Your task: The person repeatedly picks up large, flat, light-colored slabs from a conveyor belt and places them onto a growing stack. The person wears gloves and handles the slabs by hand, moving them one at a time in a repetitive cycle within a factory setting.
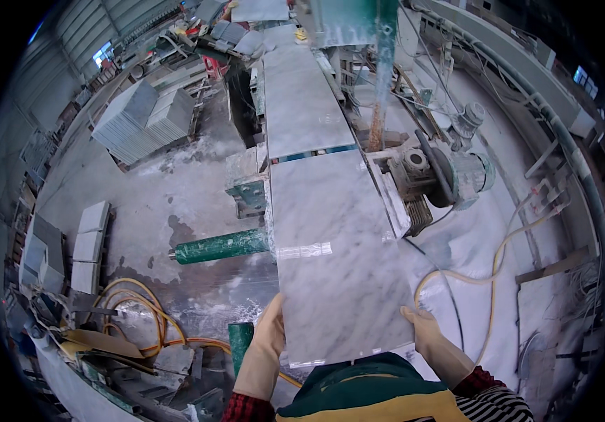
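Observation:
A grey-white, faintly veined marble slab (341,281) with a wet sheen lies lengthwise in front of me, its near end close to my apron. My left hand (266,341), in a cream rubber glove, grips its left edge near that end. On the right edge, my gloved right hand (430,337) has its thumb at the rim, with the other fingers mostly hidden by the slab. Just beyond the far end, across a narrow gap, a second marble slab (306,105) rests on the machine line.
Left of the slab, a green roller (221,246) sticks out sideways. A motor (468,176) stands on the right, near a yellow hose (496,264). Coiled orange hose (155,302) lies at lower left. Stacked slabs (123,119) stand farther back on the left.

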